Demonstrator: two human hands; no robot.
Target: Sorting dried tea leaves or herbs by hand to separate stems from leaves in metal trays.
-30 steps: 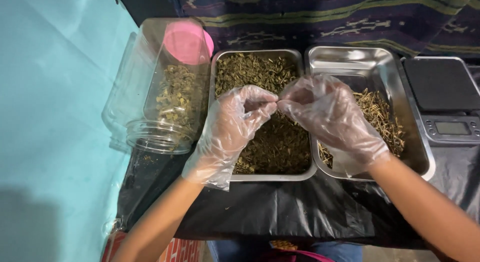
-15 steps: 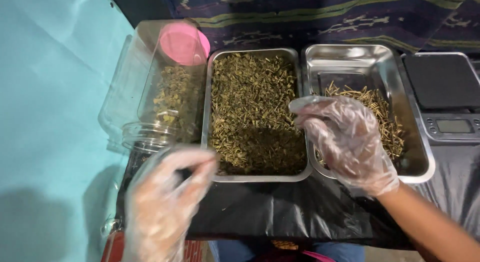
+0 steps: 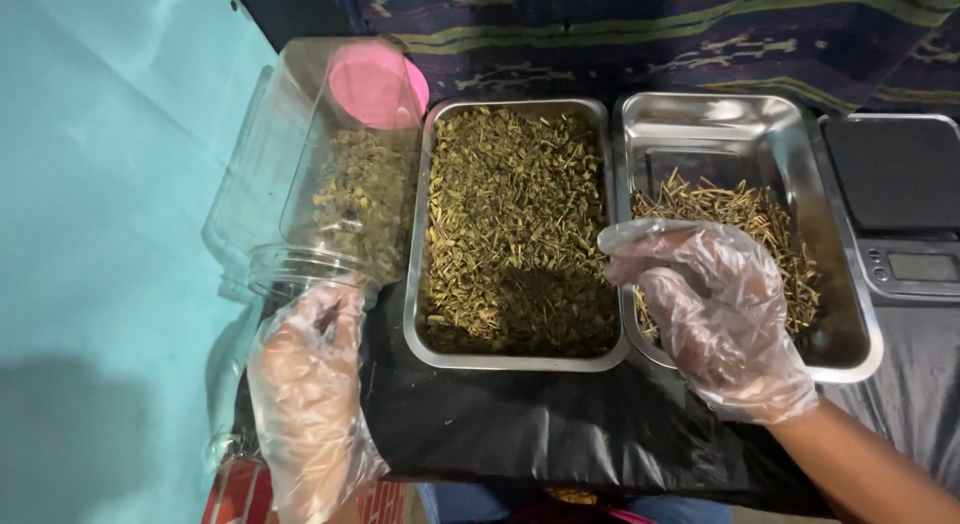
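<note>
From the head view we see our left hand (image 3: pixel 305 384), in a thin clear glove, raised at the mouth of the clear plastic jar (image 3: pixel 330 184) that lies tilted on its side, fingers loosely curled and fingertips just at the rim; whether it pinches anything we cannot tell; the jar holds green dried bits and has a pink base. Our right hand (image 3: pixel 715 309), gloved alike, hovers palm down over the seam between the two steel trays, fingers bent and relaxed, gripping nothing we can see; the left tray (image 3: pixel 420 284) is full of dried herb pieces; the right tray (image 3: pixel 800 164) holds pale stems; a digital scale (image 3: pixel 900 194) sits beside it on the black-covered worktop (image 3: pixel 520 424).
</note>
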